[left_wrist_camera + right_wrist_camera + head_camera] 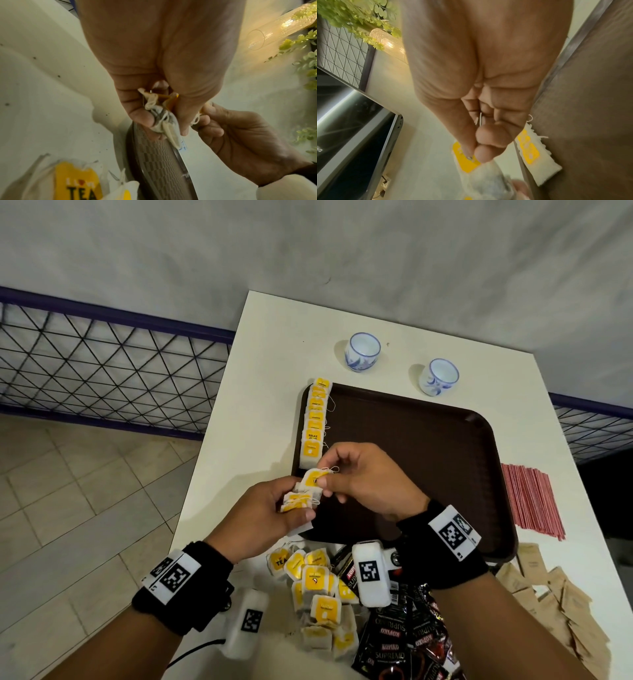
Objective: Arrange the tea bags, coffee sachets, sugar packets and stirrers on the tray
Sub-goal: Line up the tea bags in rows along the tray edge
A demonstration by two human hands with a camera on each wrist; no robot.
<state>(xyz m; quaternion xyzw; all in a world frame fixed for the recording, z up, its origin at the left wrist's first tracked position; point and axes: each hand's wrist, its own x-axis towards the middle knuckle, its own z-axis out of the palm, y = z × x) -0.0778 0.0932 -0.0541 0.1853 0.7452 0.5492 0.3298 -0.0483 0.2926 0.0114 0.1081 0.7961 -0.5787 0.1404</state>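
Note:
My left hand (274, 508) grips a small bunch of yellow-tagged tea bags (297, 501) just over the near left corner of the brown tray (428, 440). From that bunch my right hand (346, 474) pinches the top tea bag (313, 478) between thumb and forefinger. In the left wrist view the bunch (163, 121) sits in my curled fingers; the right wrist view shows the pinched bag (467, 162). A row of tea bags (315, 422) lines the tray's left edge.
Loose tea bags (318, 594) lie heaped in front of the tray, with black coffee sachets (404, 638) beside them and brown sugar packets (548, 594) at right. Red stirrers (531, 501) lie right of the tray. Behind it stand two blue-and-white cups (364, 350). The table's left edge is close.

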